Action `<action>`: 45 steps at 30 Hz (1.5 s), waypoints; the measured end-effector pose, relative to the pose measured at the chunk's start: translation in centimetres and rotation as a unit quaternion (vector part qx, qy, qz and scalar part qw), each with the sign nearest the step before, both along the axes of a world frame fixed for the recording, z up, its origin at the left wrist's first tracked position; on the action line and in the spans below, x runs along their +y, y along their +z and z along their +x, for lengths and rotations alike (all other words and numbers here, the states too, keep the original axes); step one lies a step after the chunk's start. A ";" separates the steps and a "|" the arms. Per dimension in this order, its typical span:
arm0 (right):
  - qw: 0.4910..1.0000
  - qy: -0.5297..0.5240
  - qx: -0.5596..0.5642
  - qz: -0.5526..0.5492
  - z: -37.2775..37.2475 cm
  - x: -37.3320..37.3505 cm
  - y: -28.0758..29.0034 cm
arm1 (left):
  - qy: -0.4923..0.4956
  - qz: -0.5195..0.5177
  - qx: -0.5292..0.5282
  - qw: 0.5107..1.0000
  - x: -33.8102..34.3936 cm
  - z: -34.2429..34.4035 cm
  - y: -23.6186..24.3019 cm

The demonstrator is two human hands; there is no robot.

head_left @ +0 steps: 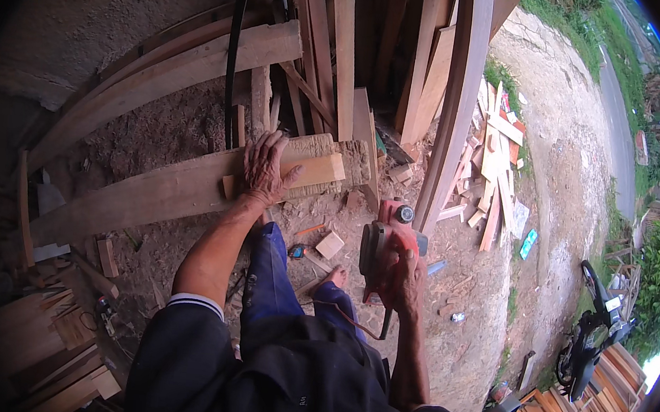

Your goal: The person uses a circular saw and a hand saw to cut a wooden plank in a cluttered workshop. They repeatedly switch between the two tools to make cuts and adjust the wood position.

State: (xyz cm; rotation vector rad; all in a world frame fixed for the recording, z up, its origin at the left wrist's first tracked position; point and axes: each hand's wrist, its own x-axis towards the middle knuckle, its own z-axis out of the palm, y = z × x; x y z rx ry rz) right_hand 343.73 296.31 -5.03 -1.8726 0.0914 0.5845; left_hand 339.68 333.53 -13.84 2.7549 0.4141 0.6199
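My left hand (264, 169) is pressed over a short pale wooden piece (319, 171), fingers bent across its far side and thumb along its top. The piece lies on a thick wooden plank (137, 187) that runs leftward, its right end rough and chewed. My right hand (408, 281) is closed round the handle of a red electric hand planer (394, 248), held off to the right of the plank's end. A cord (345, 316) trails from the planer towards my legs. The planer's underside is partly hidden.
Long boards (344, 56) lean upright ahead, with a tall post (458, 99) beside them. Offcuts (497, 158) are heaped on the ground at right. Near my bare foot (337, 276) lie a wood block (330, 245) and a tape measure (297, 250). A motorcycle (594, 335) stands far right.
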 end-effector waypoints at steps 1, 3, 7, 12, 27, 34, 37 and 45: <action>1.000 -0.005 0.017 -0.004 -0.9 -0.6 -0.3 | -0.058 -0.012 -0.022 0.998 0.0 -0.3 0.5; 0.999 -0.011 0.053 -0.006 -2.3 -1.3 -0.8 | -0.121 -0.025 0.020 0.992 0.0 -0.9 1.4; 0.997 0.023 0.057 -0.039 -3.6 -1.9 -0.4 | -0.158 -0.053 0.142 0.976 -0.3 -1.2 2.3; 0.999 0.034 -0.006 0.027 -3.8 -1.0 1.7 | -0.165 -0.201 0.259 0.930 0.9 -0.3 2.9; 0.991 0.121 -0.002 0.064 1.2 7.7 2.8 | 0.004 -0.073 0.031 0.997 -1.5 1.6 -0.8; 0.990 0.129 -0.046 0.013 0.9 8.5 2.4 | 0.007 -0.026 0.022 0.999 -1.6 2.0 -0.1; 0.992 0.124 -0.024 0.003 1.3 9.7 3.3 | 0.001 -0.028 0.028 0.999 -1.5 1.9 0.0; 0.993 0.104 0.013 0.060 9.2 15.8 2.5 | 0.001 -0.017 0.035 0.999 -1.4 1.7 0.0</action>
